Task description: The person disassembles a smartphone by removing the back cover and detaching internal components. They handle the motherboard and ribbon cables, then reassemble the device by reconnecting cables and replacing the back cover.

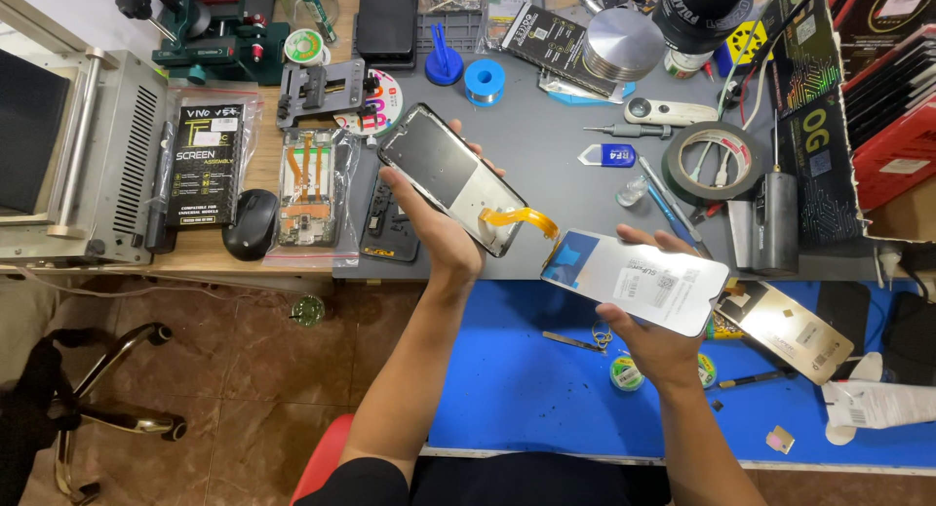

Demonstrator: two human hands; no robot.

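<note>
The phone body, back open and facing up, sits tilted in the left hand, whose fingers wrap its edges from below, closed firmly on it above the near edge of the table. An orange flex ribbon curls from its lower end toward the loose screen panel, which the right hand pinches by its long edges, thumb on the near side and fingers on the far side. The two parts are near each other but apart, joined only by the ribbon as far as can be seen. It looks like the point where the display and body are being mated or parted; the next move calls for keeping the ribbon slack and unkinked while the panel is brought square to the frame. Beneath lies a blue mat with another panel, tweezers and small tape rolls. Farther back are a large black tape ring, a blue solder spool, a black mouse and a grey machine. Brown floor tiles and a chair base show at left.
</note>
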